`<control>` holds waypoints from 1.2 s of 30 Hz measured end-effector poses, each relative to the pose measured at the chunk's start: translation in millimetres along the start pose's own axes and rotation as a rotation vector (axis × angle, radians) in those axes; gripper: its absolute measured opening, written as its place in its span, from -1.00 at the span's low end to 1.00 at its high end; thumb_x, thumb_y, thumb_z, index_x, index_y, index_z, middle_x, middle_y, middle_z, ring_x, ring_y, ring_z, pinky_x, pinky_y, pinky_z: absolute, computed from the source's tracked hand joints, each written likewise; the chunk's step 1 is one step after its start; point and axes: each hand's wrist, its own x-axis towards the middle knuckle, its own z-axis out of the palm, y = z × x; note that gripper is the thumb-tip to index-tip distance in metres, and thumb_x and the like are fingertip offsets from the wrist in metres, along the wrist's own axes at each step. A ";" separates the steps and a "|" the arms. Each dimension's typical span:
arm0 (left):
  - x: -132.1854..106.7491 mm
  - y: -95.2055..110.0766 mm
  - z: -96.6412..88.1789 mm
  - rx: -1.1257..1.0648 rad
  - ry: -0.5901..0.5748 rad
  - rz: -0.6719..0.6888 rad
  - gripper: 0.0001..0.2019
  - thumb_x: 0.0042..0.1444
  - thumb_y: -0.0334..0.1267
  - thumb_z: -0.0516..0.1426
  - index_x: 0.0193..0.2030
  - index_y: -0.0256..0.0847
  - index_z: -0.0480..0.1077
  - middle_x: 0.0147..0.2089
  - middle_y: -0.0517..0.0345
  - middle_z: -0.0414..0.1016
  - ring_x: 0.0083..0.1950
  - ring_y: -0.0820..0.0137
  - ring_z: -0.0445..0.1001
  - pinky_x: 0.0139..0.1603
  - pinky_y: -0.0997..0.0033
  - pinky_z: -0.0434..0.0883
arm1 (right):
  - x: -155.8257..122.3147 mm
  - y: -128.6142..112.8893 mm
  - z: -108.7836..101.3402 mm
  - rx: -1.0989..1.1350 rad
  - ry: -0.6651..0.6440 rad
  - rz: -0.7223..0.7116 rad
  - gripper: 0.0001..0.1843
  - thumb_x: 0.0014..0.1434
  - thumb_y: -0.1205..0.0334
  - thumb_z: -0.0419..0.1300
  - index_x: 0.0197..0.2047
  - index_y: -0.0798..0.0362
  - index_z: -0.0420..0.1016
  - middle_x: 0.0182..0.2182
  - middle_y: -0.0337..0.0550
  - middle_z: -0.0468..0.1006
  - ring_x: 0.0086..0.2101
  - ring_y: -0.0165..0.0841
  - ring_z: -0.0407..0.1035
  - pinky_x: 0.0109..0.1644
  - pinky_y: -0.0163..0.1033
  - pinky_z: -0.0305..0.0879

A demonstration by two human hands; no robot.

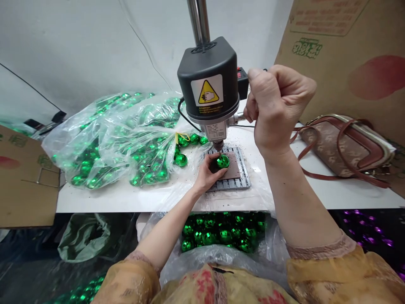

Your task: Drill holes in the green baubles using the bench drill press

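Between the thumb and fingers of left hand (pixel 208 172), noted green ball (pixel 224 162) pinched beneath drill (pixel 209 84), judged partway through, with right hand (pixel 278 105) clenched around lever (pixel 241 117). Observed heaped balls (pixel 224 234) below table (pixel 104 202), bagged balls (pixel 152 171) upon it; cannot tell finished from remaining.

Drill (pixel 207 80) blocks overhead; room lies right of base (pixel 244 180).

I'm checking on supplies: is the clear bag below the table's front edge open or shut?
Open: the clear bag spreads around the green balls, whose shiny tops show uncovered between its sides.
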 end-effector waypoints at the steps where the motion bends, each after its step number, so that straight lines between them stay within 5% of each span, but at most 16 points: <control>1: -0.6 0.4 0.8 -0.008 0.001 -0.010 -0.44 0.00 -0.02 0.42 0.06 -0.15 0.35 0.17 -0.07 0.50 0.23 0.12 0.48 0.30 -0.01 0.39 | 0.0 0.2 0.1 -0.024 0.000 -0.005 -0.38 0.26 0.08 0.24 -0.66 0.01 -0.04 -0.72 -0.39 -0.03 -0.68 -0.60 -0.11 -0.60 -0.31 -0.05; 11: -0.8 4.8 3.7 -0.063 0.035 -0.092 -0.44 -0.01 -0.01 0.43 0.04 -0.17 0.36 0.08 -0.05 0.54 0.18 0.14 0.52 0.26 0.02 0.41 | -5.0 -0.9 -4.9 -0.069 -0.038 0.007 -0.36 0.25 -0.12 0.19 -0.64 0.01 -0.05 -0.69 -0.36 -0.03 -0.64 -0.59 -0.03 -0.56 -0.30 0.09; 19: -0.9 2.1 2.6 -0.057 0.023 -0.082 -0.46 0.01 -0.03 0.42 0.05 -0.15 0.36 0.08 -0.04 0.54 0.17 0.15 0.52 0.26 0.03 0.41 | -31.4 1.8 -14.6 0.073 0.008 -0.085 -0.45 0.25 0.29 0.19 -0.65 0.05 -0.03 -0.71 -0.37 -0.03 -0.68 -0.61 -0.03 -0.56 -0.28 -0.13; 25: -1.4 1.3 1.7 -0.042 0.016 -0.095 -0.46 0.01 -0.02 0.42 0.06 -0.14 0.37 0.11 -0.04 0.53 0.18 0.15 0.51 0.28 0.03 0.39 | -39.0 5.9 -20.0 -0.006 -0.023 -0.082 -0.43 0.29 0.16 0.16 -0.65 0.03 -0.05 -0.70 -0.34 0.00 -0.67 -0.56 0.03 -0.57 -0.25 -0.02; 36: -2.2 6.1 3.1 -0.069 0.016 -0.092 -0.46 0.01 -0.03 0.41 0.06 -0.14 0.36 0.15 -0.06 0.52 0.23 0.12 0.48 0.31 0.00 0.36 | -50.9 22.4 -19.5 0.089 0.027 -0.255 -0.44 0.21 0.28 0.16 -0.63 0.07 -0.15 -0.70 -0.35 -0.10 -0.69 -0.57 -0.12 -0.62 -0.26 -0.12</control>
